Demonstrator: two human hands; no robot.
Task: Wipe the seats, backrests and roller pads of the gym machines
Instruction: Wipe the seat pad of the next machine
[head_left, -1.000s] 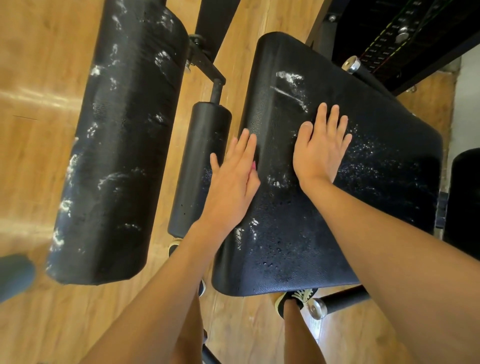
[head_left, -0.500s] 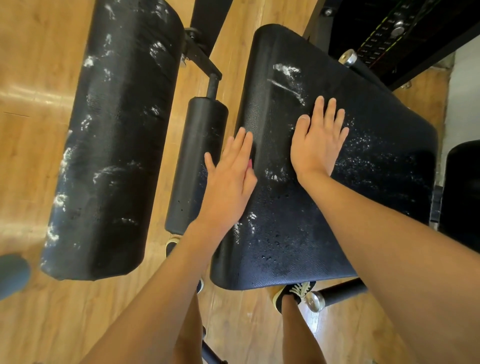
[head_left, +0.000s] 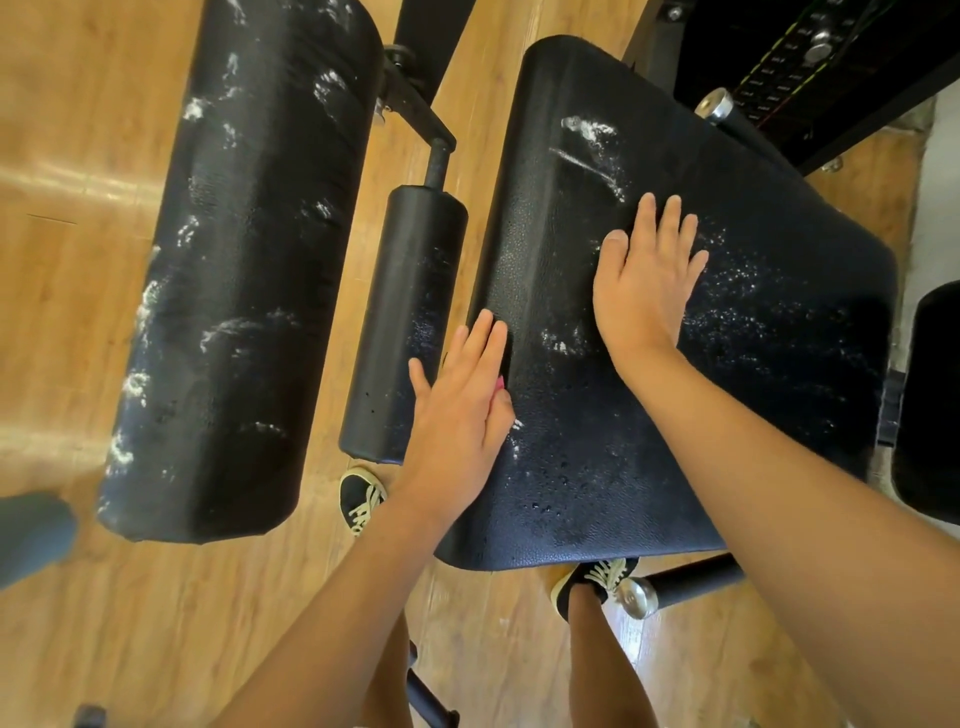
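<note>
Wood floor (head_left: 78, 156) all round. Big black seat (head_left: 571, 493) fills the middle & the 3 o'clock side. It's wet w/ drops & has white marks. Long black pad (head_left: 249, 312) is at 9 o'clock, w/ white smears too. Small roller pad (head_left: 410, 291) sits btwn them. R hand (head_left: 644, 280) lies flat on the seat top, fingers straight & a bit spread. L hand (head_left: 457, 410) presses flat on the seat's 9 o'clock edge, fingers straight & close together. Black shoe (head_left: 361, 499) at 6 o'clock on the floor. Tiny pink bit (head_left: 500, 385) peeks out under L hand; can't tell what it is.
</note>
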